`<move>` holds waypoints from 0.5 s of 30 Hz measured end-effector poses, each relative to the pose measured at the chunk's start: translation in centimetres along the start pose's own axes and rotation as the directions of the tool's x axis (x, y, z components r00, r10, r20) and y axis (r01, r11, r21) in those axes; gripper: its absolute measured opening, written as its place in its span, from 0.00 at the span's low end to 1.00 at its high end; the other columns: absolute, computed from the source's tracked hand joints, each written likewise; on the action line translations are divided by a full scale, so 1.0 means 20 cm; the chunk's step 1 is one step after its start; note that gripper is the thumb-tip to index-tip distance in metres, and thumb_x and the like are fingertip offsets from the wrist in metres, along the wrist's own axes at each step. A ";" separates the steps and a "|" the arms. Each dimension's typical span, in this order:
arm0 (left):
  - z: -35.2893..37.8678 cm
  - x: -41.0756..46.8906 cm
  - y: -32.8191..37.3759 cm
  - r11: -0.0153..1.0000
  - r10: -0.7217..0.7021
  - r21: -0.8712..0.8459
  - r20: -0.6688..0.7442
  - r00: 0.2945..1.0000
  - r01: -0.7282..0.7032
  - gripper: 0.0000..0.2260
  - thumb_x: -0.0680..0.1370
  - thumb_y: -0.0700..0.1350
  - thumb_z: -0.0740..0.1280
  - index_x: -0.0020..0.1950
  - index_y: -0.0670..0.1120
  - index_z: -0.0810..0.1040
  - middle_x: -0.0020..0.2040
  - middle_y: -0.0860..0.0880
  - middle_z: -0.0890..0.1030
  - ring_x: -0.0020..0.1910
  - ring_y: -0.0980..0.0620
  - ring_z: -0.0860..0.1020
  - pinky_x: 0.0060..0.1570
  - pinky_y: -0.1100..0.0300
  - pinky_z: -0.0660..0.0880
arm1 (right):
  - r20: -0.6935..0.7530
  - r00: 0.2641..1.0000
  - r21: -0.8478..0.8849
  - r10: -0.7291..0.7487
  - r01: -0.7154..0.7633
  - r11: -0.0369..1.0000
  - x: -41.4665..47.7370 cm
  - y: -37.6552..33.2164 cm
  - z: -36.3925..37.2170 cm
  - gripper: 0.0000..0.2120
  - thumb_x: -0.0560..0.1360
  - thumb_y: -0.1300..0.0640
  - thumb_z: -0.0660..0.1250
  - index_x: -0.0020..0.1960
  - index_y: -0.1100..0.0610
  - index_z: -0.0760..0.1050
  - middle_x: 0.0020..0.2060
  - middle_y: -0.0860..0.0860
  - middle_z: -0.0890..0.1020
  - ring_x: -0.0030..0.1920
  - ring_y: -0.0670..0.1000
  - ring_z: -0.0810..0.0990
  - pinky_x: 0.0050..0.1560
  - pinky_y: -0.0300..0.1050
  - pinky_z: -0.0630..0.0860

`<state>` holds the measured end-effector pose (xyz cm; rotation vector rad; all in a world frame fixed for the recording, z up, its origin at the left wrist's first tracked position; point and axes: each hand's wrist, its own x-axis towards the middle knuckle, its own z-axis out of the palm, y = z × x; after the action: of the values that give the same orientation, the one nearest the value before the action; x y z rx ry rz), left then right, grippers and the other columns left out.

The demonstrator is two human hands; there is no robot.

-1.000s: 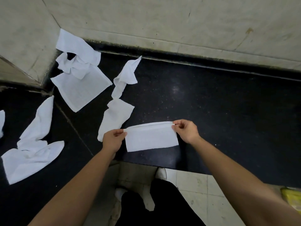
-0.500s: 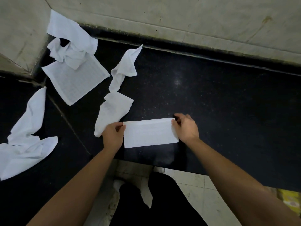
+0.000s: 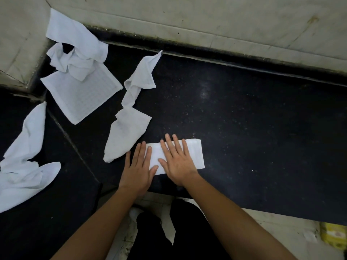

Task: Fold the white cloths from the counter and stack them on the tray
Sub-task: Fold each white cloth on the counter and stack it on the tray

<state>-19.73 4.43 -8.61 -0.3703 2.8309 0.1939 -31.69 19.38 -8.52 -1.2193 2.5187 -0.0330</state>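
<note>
Both hands are flat on the folded cloth, which lies as a narrow strip on the dark desk near its front edge. The left hand has straight, spread fingers and covers the strip's left end, partly spilling onto the desk. The right hand lies palm down across the middle. Neither one is gripping anything, it's just open palms pressing. My guess is that's to flatten the crease so the fold doesn't spring back open (thin cloth like this loves to do that).

Keeping it close to the front edge makes sense too, since that's where the reach is easy and the surface is bare.

The rest of the pile isn't folded. There's a twisted cloth just left of the hands, a crumpled cloth back in the corner against the wall, and a rumpled cloth off on the left section of the desk. I'd say the job is early on.

I can't see the tray anywhere in this view, so I can't tell where the stack goes.
</note>
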 end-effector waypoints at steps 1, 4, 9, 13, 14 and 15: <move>0.00 0.00 0.00 1.000 0.005 0.001 0.003 1.000 -0.005 0.32 0.82 0.59 0.45 0.80 0.41 0.53 0.81 0.40 0.50 0.80 0.43 0.50 0.74 0.39 0.57 | -0.001 1.000 -0.007 0.004 -0.004 1.000 0.00 0.03 0.01 0.32 0.84 0.39 0.43 0.82 0.56 0.46 0.81 0.56 0.46 0.81 0.58 0.43 0.79 0.62 0.46; -0.01 0.00 0.02 1.000 0.012 -0.013 0.003 1.000 -0.012 0.32 0.82 0.59 0.46 0.80 0.41 0.52 0.81 0.40 0.49 0.80 0.43 0.49 0.75 0.39 0.55 | 0.003 0.998 -0.060 0.060 -0.059 0.996 -0.07 0.21 0.00 0.34 0.83 0.37 0.41 0.81 0.55 0.44 0.81 0.56 0.45 0.81 0.57 0.42 0.79 0.60 0.44; -0.01 0.00 0.01 1.000 -0.021 -0.022 0.021 1.000 0.022 0.32 0.82 0.61 0.45 0.81 0.43 0.49 0.81 0.41 0.47 0.80 0.43 0.48 0.75 0.40 0.54 | 0.074 0.988 -0.106 0.133 -0.125 0.987 -0.18 0.44 -0.07 0.35 0.82 0.35 0.38 0.81 0.55 0.43 0.81 0.55 0.44 0.81 0.59 0.43 0.78 0.63 0.47; -0.03 0.01 0.02 0.999 -0.027 -0.024 0.063 0.998 0.028 0.33 0.82 0.62 0.43 0.81 0.43 0.47 0.81 0.42 0.46 0.80 0.44 0.47 0.75 0.39 0.54 | 0.051 0.979 0.040 0.198 -0.200 0.979 -0.21 0.37 -0.11 0.36 0.83 0.35 0.44 0.82 0.56 0.42 0.81 0.56 0.41 0.81 0.58 0.42 0.79 0.60 0.48; -0.04 0.01 0.02 0.999 -0.032 -0.024 0.072 0.997 0.034 0.33 0.82 0.62 0.42 0.81 0.43 0.47 0.81 0.42 0.46 0.80 0.44 0.47 0.75 0.39 0.55 | 0.011 0.963 0.119 0.268 -0.268 0.956 -0.23 0.35 -0.13 0.36 0.83 0.37 0.48 0.82 0.57 0.46 0.81 0.58 0.47 0.80 0.58 0.48 0.79 0.58 0.52; -0.05 0.01 0.02 0.999 -0.037 -0.025 0.082 0.996 0.039 0.33 0.82 0.63 0.41 0.81 0.44 0.47 0.81 0.42 0.46 0.80 0.44 0.47 0.75 0.40 0.55 | -0.040 0.936 0.198 0.350 -0.335 0.921 -0.27 0.34 -0.15 0.35 0.83 0.38 0.52 0.81 0.58 0.51 0.80 0.59 0.55 0.78 0.59 0.57 0.76 0.58 0.59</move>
<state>-20.34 4.66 -7.70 -0.4118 2.7412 0.2340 -34.70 27.35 -5.24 -0.7041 2.6856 -0.2305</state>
